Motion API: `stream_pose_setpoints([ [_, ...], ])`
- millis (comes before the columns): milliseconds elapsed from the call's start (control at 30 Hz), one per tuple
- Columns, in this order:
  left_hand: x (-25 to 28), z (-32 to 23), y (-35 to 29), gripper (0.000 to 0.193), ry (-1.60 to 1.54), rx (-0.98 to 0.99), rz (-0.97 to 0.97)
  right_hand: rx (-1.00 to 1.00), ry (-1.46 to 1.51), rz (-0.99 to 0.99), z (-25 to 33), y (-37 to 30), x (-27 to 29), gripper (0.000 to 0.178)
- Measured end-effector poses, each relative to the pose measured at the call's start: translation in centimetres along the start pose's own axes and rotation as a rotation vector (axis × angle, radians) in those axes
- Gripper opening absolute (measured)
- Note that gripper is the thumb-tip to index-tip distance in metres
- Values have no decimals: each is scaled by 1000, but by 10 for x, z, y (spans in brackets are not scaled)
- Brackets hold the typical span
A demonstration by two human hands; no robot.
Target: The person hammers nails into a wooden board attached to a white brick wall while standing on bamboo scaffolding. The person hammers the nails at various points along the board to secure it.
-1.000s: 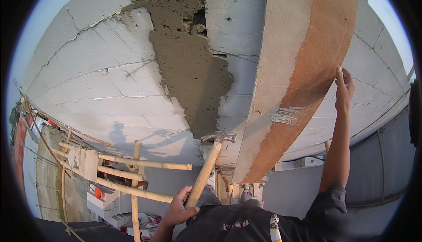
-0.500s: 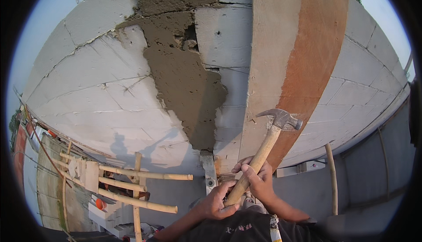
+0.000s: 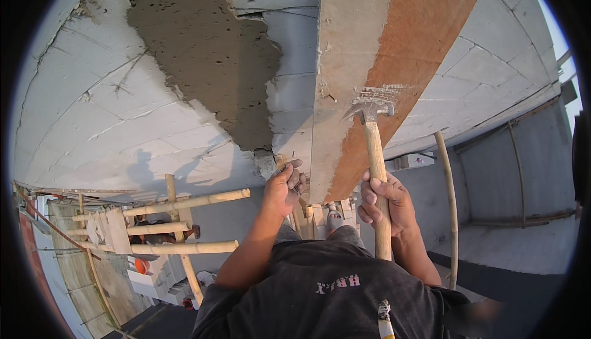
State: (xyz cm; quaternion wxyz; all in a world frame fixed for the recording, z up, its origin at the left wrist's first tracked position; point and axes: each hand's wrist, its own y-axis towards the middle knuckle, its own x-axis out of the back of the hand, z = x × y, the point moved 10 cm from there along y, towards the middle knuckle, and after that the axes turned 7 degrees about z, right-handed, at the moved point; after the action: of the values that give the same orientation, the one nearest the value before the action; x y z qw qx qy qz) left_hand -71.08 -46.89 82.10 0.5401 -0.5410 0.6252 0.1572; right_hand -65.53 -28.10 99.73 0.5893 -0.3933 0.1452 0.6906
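Observation:
My right hand [image 3: 391, 203] is wrapped round the wooden handle of a claw hammer [image 3: 377, 173]. The hammer stands nearly upright in view, its steel head in front of a long plywood board [image 3: 354, 50] with a reddish-brown stripe. My left hand [image 3: 285, 190] is raised beside the board's lower left edge, away from the hammer. Its fingers are curled together, and whatever they hold is too small to make out. A nail [image 3: 332, 98] sticks out of the board, left of the hammer head.
Wet grey mortar [image 3: 203, 50] covers a strip of the white block wall [image 3: 117, 105] left of the board. Bamboo poles [image 3: 184, 202] form a scaffold at lower left; another bamboo pole [image 3: 448, 210] stands at right. A cigarette [image 3: 385, 320] shows at the bottom.
My left hand has let go of the hammer's handle and moved up and left. The hammer, now in my right hand alone, is more upright. The view has tilted downward.

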Motion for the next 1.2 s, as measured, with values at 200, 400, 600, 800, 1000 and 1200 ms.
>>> stream_pose_setpoints([
  [200,-97,-86,48,28,527,-250,172,-37,-262,-129,2,2,-8,16],
  [400,-173,-124,66,37,1324,-709,124,117,-926,-222,50,27,-39,19],
  [600,-178,-119,78,48,1453,-837,102,88,-1044,-274,53,37,-44,19],
  [800,-179,-114,76,29,1338,-818,188,-61,-951,-269,55,19,-42,17],
  [1000,-173,-108,84,25,1371,-775,150,-131,-471,-272,25,-15,-58,18],
  [1200,-175,-108,77,24,1302,-827,230,-232,132,-192,30,-25,-59,18],
])
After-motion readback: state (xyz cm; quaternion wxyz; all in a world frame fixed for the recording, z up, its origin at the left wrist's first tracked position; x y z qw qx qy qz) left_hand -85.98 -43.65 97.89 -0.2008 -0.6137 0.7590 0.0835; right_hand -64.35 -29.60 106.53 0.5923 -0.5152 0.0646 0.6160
